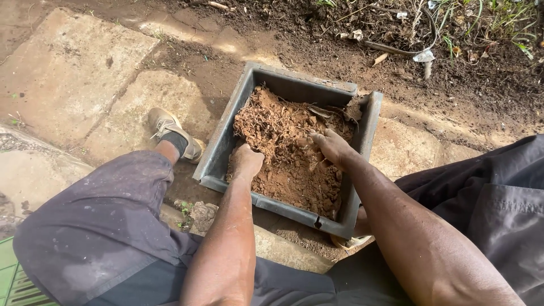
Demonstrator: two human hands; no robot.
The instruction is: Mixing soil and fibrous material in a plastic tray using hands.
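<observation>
A square dark grey plastic planter box (224,148) sits on the ground between my knees, holding a mound of reddish-brown soil (286,164) laced with dry roots. My left hand (245,160) is curled into a fist, pressed into the soil at the box's left side. My right hand (330,146) lies flat on the middle of the mound with its fingers spread, pointing left. Both hands are dusted with soil. Whether the left fist encloses soil cannot be seen.
Pale paving stones (68,68) lie to the left and under the box. Dark loose earth (362,45) with twigs, debris and grass spreads behind it. My left shoe (170,129) rests beside the box's left wall. A green ridged object (14,280) shows at the bottom left corner.
</observation>
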